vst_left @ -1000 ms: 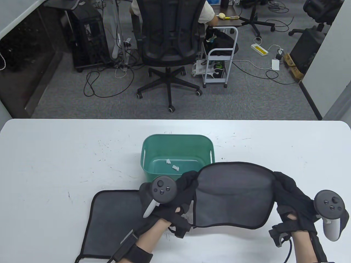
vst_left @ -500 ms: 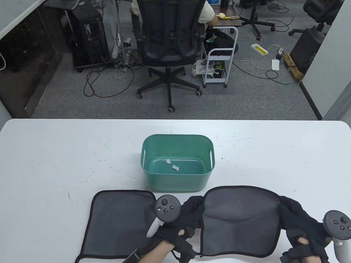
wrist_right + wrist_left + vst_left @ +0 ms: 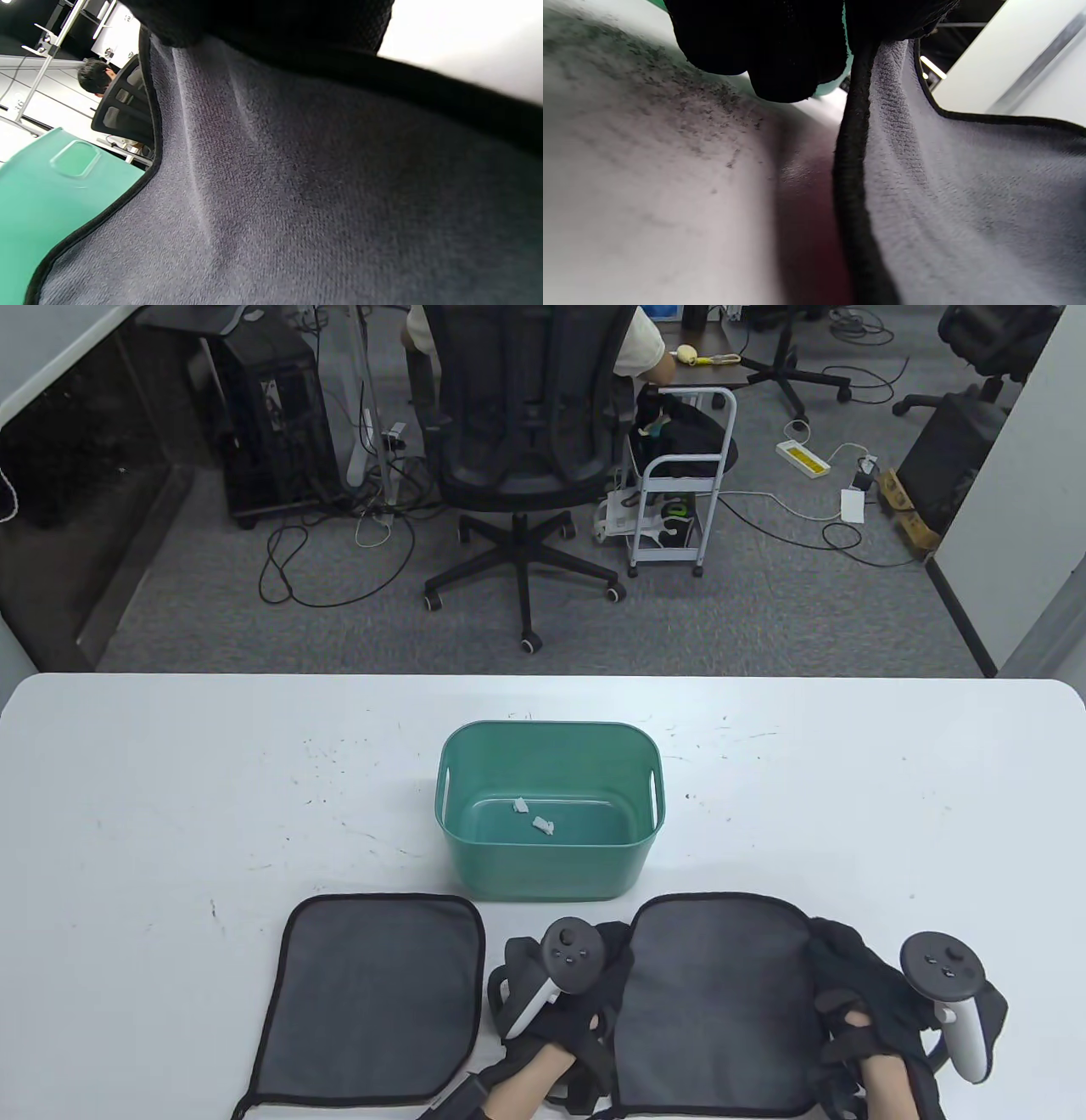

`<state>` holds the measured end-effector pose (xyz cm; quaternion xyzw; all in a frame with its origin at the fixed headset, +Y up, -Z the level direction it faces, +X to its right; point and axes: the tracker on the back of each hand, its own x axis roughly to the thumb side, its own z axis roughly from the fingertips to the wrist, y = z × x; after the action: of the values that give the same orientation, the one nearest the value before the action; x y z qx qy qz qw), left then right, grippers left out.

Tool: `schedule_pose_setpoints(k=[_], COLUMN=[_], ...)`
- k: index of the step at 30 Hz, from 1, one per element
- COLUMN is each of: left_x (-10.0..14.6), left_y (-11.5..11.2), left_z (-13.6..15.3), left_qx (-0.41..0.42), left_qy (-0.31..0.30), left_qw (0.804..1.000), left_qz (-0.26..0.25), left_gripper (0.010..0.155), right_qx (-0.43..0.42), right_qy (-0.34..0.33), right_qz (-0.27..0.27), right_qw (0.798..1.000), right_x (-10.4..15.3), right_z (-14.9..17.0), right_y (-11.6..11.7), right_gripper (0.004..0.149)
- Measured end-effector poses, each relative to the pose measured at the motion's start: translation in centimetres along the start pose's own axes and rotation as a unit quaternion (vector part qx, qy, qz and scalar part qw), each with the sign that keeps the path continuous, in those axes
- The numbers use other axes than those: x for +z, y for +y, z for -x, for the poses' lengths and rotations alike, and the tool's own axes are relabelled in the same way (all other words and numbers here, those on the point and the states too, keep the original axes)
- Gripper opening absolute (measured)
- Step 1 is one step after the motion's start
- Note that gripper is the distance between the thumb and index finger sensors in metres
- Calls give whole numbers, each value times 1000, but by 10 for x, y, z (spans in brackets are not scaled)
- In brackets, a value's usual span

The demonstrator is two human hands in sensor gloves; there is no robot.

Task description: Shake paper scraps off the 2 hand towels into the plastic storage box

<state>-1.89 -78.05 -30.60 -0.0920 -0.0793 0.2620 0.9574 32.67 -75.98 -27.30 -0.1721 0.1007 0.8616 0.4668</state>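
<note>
Both wrist views sit so close to the cloth that little else shows: the left wrist view is blurred tabletop (image 3: 649, 190) beside a black-bound hem, the right wrist view almost all grey weave with a corner of the green box (image 3: 63, 190). In the table view the bottom frame edge cuts off both forearms and the near hems of both towels.

The left hand (image 3: 564, 1010) lies at bottom centre, its fingers (image 3: 780, 55) curled down on the left edge of the right towel (image 3: 717, 1001), pinching it. The right hand (image 3: 865, 1001) sits at bottom right with its fingers bunched over that towel's right edge, gripping it. The towel looks to lie spread on the tabletop between them.

The left towel (image 3: 373, 997) lies flat at lower left, free of both hands. The box stands in the frame's middle, just above the gap between the towels, with two paper scraps (image 3: 533, 817) on its floor. Bare tabletop stretches to the left, right and top of the box.
</note>
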Motion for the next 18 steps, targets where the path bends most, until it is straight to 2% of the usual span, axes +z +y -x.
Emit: schedule_pose_setpoints(k=[9, 14, 18], left_x=[-7, -8, -7], left_y=[-2, -1, 1], left_z=[4, 9, 13], left_qx=[6, 23, 46], left_qy=[28, 37, 30], left_qw=[999, 999, 998], left_qz=[15, 24, 32], left_gripper=[44, 55, 60], right_qx=[11, 7, 8], right_qy=[3, -4, -13], right_qz=[30, 45, 54], right_qw=[999, 999, 998], right_x=[-5, -7, -3], right_z=[6, 9, 8], right_y=[11, 12, 10], right_gripper=[40, 41, 55])
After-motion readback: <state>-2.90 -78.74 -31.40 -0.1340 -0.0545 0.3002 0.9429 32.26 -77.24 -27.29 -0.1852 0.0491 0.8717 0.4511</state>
